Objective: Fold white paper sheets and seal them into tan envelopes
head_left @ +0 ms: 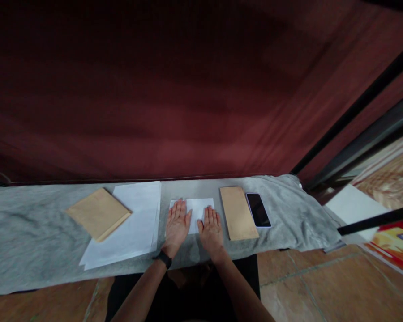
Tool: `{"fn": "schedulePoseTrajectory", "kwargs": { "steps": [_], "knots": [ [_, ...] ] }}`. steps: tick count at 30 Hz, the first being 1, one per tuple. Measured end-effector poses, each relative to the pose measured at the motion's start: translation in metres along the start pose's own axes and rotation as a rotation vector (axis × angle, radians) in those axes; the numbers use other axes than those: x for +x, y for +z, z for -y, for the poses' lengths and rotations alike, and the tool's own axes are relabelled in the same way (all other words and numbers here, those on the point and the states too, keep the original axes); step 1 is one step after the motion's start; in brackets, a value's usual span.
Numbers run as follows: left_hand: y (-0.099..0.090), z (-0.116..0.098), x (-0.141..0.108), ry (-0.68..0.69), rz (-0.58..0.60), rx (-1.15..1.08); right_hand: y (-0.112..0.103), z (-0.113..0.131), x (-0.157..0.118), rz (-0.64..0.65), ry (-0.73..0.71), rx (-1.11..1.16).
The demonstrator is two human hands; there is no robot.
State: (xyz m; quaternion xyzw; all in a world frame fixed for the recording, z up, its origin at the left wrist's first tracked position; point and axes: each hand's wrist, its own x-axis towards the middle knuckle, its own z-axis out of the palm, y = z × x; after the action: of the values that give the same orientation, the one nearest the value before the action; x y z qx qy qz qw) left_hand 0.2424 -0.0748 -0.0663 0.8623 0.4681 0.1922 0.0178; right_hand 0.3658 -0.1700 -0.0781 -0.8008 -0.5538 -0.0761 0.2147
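Observation:
A small white sheet of paper [195, 213], perhaps folded, lies on the grey cloth in front of me. My left hand [177, 221] rests flat on its left part, fingers stretched forward. On the right part lies my right hand [211, 228], also flat, with the thumb apart from the fingers. Both palms face down and cover much of the paper's sides. Close to my right hand is a brown envelope [238, 212]. Left of my left hand are larger white sheets [134, 223], with another brown envelope [99, 213] lying askew over their left edge.
A phone [258, 210] with a dark screen lies against the right envelope. Grey cloth [30, 232] covers the narrow table. A dark red fabric wall [188, 112] rises behind it. Black poles [356, 107] and a colourful printed box [394, 246] stand at the right, above a tiled floor.

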Motion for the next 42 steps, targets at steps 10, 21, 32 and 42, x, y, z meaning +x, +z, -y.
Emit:
{"fn": "schedulePoseTrajectory", "kwargs": {
  "steps": [10,21,32,42],
  "knots": [
    [-0.006,-0.001,-0.052,-0.055,-0.016,0.027,0.003,-0.011,-0.006,-0.073,-0.034,-0.006],
    [-0.018,0.024,-0.036,-0.278,-0.063,-0.133,-0.003,-0.019,-0.013,-0.089,-0.051,-0.014],
    [-0.032,0.004,-0.033,-0.105,-0.047,-0.086,-0.011,-0.014,-0.013,-0.041,-0.072,-0.008],
    [-0.022,-0.014,-0.066,0.127,0.077,0.07,-0.021,0.0,-0.026,0.127,-0.234,0.028]
  ]
}}
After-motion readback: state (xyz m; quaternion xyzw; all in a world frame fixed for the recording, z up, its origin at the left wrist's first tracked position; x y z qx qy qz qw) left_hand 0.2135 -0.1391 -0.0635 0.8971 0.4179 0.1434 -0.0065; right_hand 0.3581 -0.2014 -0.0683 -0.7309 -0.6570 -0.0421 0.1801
